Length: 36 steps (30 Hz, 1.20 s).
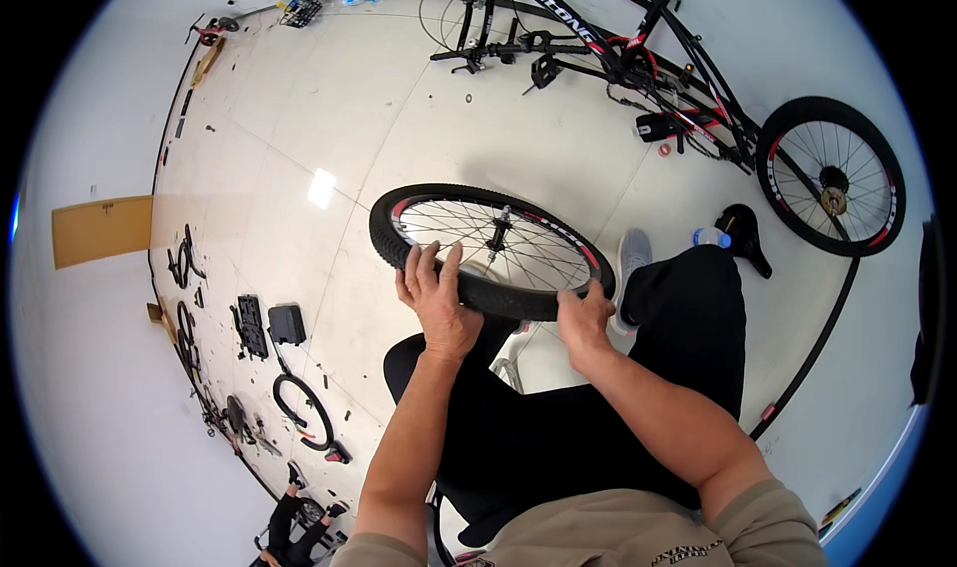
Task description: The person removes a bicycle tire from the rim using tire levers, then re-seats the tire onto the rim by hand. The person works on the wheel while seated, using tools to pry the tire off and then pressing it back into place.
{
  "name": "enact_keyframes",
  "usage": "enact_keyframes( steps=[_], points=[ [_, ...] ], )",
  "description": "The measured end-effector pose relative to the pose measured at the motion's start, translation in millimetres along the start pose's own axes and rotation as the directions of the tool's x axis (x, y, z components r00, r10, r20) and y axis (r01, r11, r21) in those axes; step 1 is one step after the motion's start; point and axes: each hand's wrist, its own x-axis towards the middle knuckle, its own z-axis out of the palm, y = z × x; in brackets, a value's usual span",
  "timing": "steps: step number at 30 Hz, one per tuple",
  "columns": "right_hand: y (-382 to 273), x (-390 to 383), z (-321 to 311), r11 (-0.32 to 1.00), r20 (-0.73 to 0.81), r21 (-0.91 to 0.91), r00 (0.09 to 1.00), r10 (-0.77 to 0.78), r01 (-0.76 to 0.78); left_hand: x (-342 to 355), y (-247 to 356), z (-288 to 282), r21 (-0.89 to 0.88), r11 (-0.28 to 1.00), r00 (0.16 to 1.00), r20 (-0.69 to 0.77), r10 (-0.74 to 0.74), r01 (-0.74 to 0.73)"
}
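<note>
A bicycle wheel (498,300) with a black knobbly tyre, spokes and a red-and-white marked rim is held tilted in front of my knees. My left hand (434,298) grips the near left part of the tyre, fingers curled over its top. My right hand (583,318) grips the near right part, its fingers partly hidden by the wheel. The hub (498,230) faces upward at the middle. My dark-trousered right leg and grey shoe (634,258) are just beyond my right hand.
A black-and-red bicycle frame (623,64) and loose wheel (829,129) lean along the wall. A saddle (748,243) and bottle (710,238) lie right. Toolboxes (286,324), bike parts and a cardboard box line the left. Another person's legs (289,522) show at lower left.
</note>
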Motion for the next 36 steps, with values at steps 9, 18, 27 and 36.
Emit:
enact_keyframes(
  steps=[9,18,27,36],
  points=[
    [-56.4,92.3,-36.2,0.900,-0.357,0.182,0.879,-0.315,0.396,18.9,-16.8,4.9,-0.187,0.979,0.961,-0.245,-0.129,0.084],
    [-96.4,78.0,-37.6,0.775,-0.320,0.489,0.909,-0.268,0.401,11.4,-28.0,24.5,-0.159,0.970,0.983,0.026,-0.184,0.185],
    [-65.2,-7.0,0.5,0.785,0.249,0.589,0.882,-0.401,0.191,31.6,48.3,6.4,-0.558,0.827,0.998,-0.044,0.044,-0.061],
    [-86.1,25.7,-50.5,0.691,0.092,0.705,0.946,-0.310,0.158,-9.1,-11.7,51.1,-0.633,-0.541,0.256,0.748,-0.613,0.553]
  ],
)
